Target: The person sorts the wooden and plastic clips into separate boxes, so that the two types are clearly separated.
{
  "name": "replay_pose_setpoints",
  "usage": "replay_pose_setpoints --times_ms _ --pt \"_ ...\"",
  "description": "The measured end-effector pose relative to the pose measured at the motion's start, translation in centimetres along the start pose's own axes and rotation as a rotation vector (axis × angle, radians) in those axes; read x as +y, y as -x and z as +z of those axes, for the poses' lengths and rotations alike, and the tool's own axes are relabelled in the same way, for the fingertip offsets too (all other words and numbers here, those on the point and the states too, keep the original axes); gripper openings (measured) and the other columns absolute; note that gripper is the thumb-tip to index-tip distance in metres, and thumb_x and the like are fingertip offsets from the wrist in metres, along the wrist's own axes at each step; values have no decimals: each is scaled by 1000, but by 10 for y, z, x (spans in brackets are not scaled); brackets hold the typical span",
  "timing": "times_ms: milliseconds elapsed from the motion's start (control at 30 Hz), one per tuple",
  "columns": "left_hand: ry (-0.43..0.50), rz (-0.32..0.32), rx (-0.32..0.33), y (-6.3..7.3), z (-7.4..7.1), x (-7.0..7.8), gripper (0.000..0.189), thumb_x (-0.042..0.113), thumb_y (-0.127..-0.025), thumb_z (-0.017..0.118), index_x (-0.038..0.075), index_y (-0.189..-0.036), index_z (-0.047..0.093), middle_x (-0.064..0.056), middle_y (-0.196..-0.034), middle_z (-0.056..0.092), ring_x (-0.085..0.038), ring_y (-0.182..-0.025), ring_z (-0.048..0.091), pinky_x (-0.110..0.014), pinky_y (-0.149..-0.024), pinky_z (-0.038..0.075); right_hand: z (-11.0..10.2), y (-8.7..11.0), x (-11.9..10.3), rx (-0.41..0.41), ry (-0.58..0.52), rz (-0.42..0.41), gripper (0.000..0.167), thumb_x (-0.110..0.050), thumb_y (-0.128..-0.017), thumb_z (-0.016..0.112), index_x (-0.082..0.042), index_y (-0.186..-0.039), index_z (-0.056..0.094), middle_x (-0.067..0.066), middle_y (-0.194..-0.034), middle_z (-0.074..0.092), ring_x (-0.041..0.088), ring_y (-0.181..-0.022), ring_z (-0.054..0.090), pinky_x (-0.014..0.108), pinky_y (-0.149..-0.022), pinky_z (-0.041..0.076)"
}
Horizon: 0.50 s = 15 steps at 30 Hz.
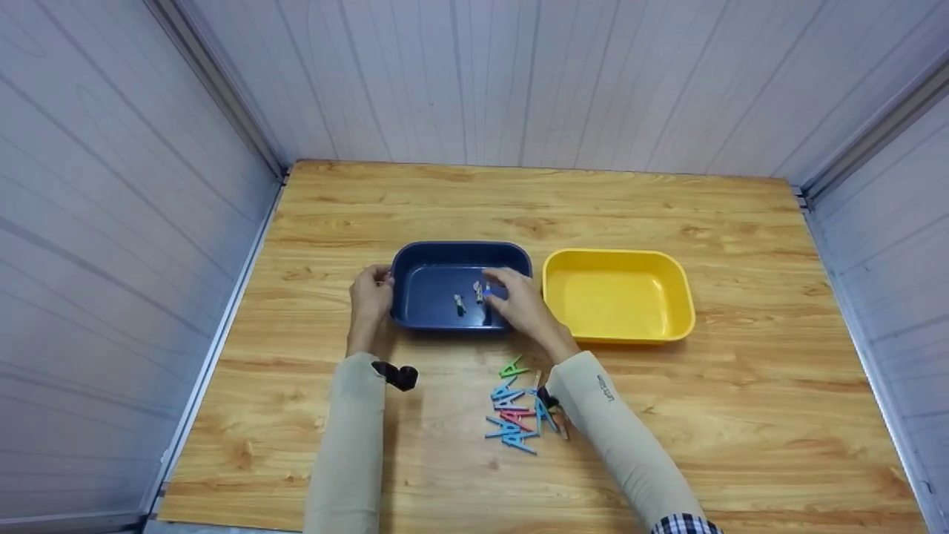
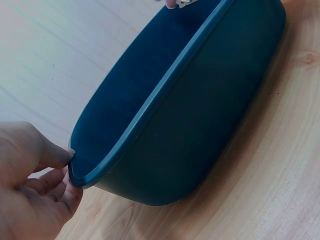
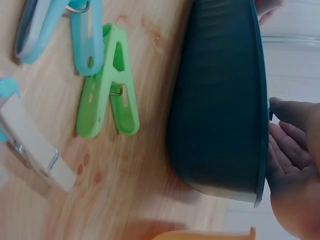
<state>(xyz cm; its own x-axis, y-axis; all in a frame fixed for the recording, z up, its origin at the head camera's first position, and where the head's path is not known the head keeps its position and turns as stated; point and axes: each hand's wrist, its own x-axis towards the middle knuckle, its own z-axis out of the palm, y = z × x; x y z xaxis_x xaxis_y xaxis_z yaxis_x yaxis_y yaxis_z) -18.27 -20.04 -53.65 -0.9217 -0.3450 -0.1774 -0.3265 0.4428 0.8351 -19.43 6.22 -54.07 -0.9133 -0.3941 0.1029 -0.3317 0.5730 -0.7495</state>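
My left hand (image 1: 371, 298) pinches the left rim of a dark blue plastic tub (image 1: 461, 251), thumb on top and fingers curled below, as the left wrist view shows. Over the tub's right side is my right hand (image 1: 520, 300), its thumb and fingers bent around a small metallic piece (image 2: 185, 2). That piece is mostly cut off or hidden, so its kind is unclear. Small, mottled grey pieces (image 1: 460, 305) lie on the tub floor, too small to identify. Below the right wrist is a loose pile of clothespins (image 1: 511, 426), with a green clothespin (image 3: 111, 82) nearest the tub.
A yellow plastic tub (image 1: 615, 335) stands just right of the blue one. The pile holds blue, red and wooden clothespins (image 3: 37, 142). White panel walls (image 1: 489, 81) bound the wooden table (image 1: 311, 445) at the back and both sides.
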Motion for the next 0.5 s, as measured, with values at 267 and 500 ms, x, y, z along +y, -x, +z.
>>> replay_pose_setpoints --times_ms 267,500 --pt "5 12 25 1 1 -1 26 2 -94 52 -1 -117 63 -16 -109 64 -26 -102 59 -35 -90 48 3 -1 0 10 38 -31 42 -10 -88 68 -2 -127 59 13 -125 62 27 -118 56 40 -103 44" --pt "5 6 10 0 1 -2 28 3 -95 51 0 -120 62 -16 -112 63 -27 -104 58 -36 -91 48 1 -4 -5 -7 39 23 41 -13 -89 67 -6 -129 59 11 -128 61 26 -121 54 39 -104 43"
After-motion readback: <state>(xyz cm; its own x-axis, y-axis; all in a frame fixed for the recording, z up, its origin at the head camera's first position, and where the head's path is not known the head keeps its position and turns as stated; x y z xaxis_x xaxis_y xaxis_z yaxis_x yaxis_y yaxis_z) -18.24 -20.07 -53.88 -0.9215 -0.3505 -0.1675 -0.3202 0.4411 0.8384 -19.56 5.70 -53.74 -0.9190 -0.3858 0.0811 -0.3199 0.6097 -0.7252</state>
